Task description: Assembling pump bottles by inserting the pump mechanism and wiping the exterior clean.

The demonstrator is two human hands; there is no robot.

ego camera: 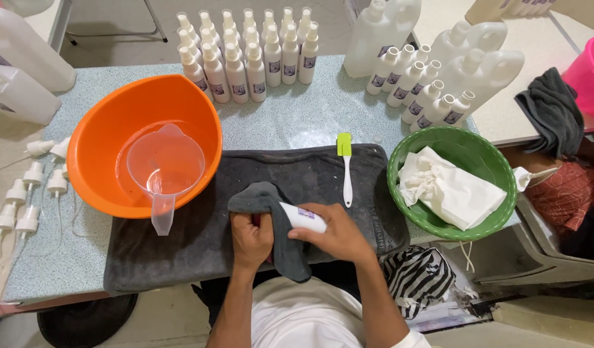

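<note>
1. Small white bottle (302,218) lying on its side over the dark grey mat (200,258) at the table's near edge, half wrapped in a grey cloth (271,212). Right hand (336,232) clamped over the bottle's base end, fingers curled tight around it. Left hand (250,240) bunched into the cloth at the neck end, fingers pressed together; fingertips hidden in the fabric, so exact pinch not readable.

2. Slip risk: bottle likely damp, grip partly through cloth. Possible squirt out of the hands and off the near edge into the lap.

3. Cap end buried in the cloth, cannot tell whether capped. If open, tilt toward horizontal likely to spill contents into the cloth and mat.

4. Label risk: hard rubbing over the small printed label probably enough to lift or smear it.

5. Clear measuring jug (165,173) resting tilted in the orange basin (116,135), spout overhanging the rim just beside the left forearm. Elbow swing outward likely to knock it onto the mat.

6. Green-headed spatula (345,169) lying just beyond the hands; forward push of the cloth could sweep it toward the green bowl (497,212) holding white rags (448,187).

7. Loose pump heads (26,193) at far left and rows of filled bottles (252,58) at the back, well apart from the hands; low risk.
</note>
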